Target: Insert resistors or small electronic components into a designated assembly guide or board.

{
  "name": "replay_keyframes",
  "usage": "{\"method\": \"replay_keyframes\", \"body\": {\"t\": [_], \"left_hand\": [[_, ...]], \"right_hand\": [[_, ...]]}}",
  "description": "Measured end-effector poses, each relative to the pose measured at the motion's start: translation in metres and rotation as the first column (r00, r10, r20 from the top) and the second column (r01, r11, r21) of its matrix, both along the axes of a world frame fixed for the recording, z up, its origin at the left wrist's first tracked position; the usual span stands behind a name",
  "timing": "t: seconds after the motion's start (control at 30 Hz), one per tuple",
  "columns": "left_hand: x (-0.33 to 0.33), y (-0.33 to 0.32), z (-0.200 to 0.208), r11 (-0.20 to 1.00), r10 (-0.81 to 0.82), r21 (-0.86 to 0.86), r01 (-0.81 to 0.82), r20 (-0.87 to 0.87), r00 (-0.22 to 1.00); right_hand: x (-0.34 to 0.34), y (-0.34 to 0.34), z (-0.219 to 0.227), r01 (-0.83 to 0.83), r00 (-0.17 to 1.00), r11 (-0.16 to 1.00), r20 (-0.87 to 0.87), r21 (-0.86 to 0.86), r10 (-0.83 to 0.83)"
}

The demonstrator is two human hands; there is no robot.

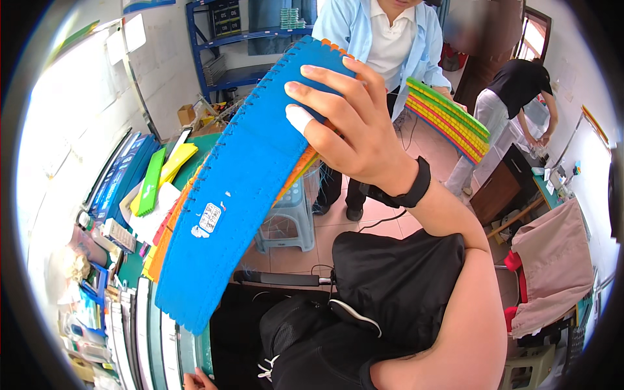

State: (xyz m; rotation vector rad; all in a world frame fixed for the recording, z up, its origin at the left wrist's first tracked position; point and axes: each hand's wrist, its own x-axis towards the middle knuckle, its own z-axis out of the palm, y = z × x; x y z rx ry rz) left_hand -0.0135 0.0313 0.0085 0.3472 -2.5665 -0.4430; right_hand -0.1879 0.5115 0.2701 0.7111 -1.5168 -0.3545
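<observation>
My right hand (357,123) is closed on the upper end of a stack of long, curved foam-like strips. A blue strip (227,182) faces me, with dark stitches and small notches along its edges and a torn white label near its lower end. Behind it, edges of orange and yellow strips (153,263) stick out. White tape or a cover wraps one of my fingertips, and a black band circles the wrist. Only a few fingers of my left hand (198,380) show at the bottom edge, beside the green tabletop (203,348); what they touch is hidden.
A person opposite holds a similar multicoloured stack (448,120). Another person bends over at the far right. Blue shelves (240,78) stand behind. On the left table are green and yellow strips (153,182), folders and boxes. A grey stool (286,224) stands on the tiled floor.
</observation>
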Motion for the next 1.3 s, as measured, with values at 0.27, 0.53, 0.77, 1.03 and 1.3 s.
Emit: {"method": "replay_keyframes", "body": {"t": [0.27, 0.53, 0.77, 1.03, 1.3], "left_hand": [[0.0, 0.008, -0.003, 0.995, -0.008, 0.096, 0.015, -0.072, 0.997], [-0.005, 0.016, 0.006, 0.989, 0.008, 0.148, 0.003, -0.076, 0.997], [-0.003, 0.013, 0.005, 0.991, 0.004, 0.133, 0.004, -0.059, 0.998], [-0.01, 0.015, 0.002, 0.995, 0.015, 0.1, -0.008, -0.066, 0.998], [0.0, 0.006, 0.003, 0.999, -0.014, 0.046, 0.016, -0.046, 0.999]], "right_hand": [[0.01, 0.001, 0.003, -0.013, 0.997, 0.999, 0.072, 0.041, 0.01], [0.009, -0.001, 0.001, -0.035, 0.996, 0.997, 0.078, 0.07, 0.029], [0.012, -0.002, 0.0, -0.027, 0.996, 0.997, 0.091, 0.068, 0.021], [0.013, 0.002, 0.0, -0.017, 0.996, 0.996, 0.089, 0.093, 0.009], [0.001, -0.003, -0.005, -0.069, 0.997, 0.995, 0.024, 0.075, 0.068]]}}
